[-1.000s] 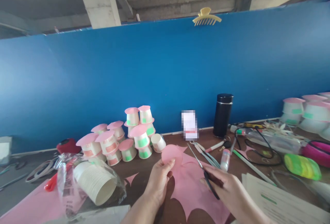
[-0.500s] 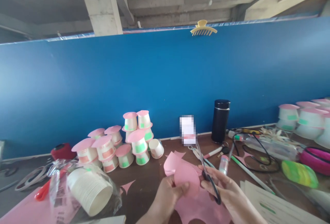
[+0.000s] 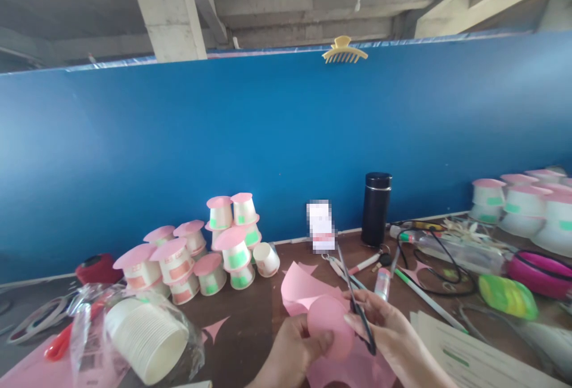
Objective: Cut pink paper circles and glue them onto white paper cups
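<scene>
Lettering is hard to resolve. Two paper cups point(image 3: 172, 260) at left carry red characters and a reddish block, too small to read; neighbouring cups point(image 3: 236, 257) bear plain green patches. The white upright card point(image 3: 322, 224) is pixelated, with a reddish band low on its face. The printed sheets point(image 3: 465, 346) at lower right show a short green bar among lines of illegible type.

Centre: the left hand point(image 3: 299, 346) is closed in a pinch, its thumb flat on the near face of a round, matt pink paper disc point(image 3: 335, 322) held above the surface point(image 3: 245, 322). The right hand point(image 3: 379, 322), beside the disc, is curled around the black handles of scissors point(image 3: 353, 298), whose slim metal blades point up and away. Behind and below the disc lies a pink sheet point(image 3: 304, 283), partly curled, with curved edges.

Left: ribbed white nested cups point(image 3: 147, 340) lie in a crinkled clear bag point(image 3: 194, 340). Behind: a smooth black cylindrical flask point(image 3: 376, 209) stands before a blue partition point(image 3: 277, 126).
</scene>
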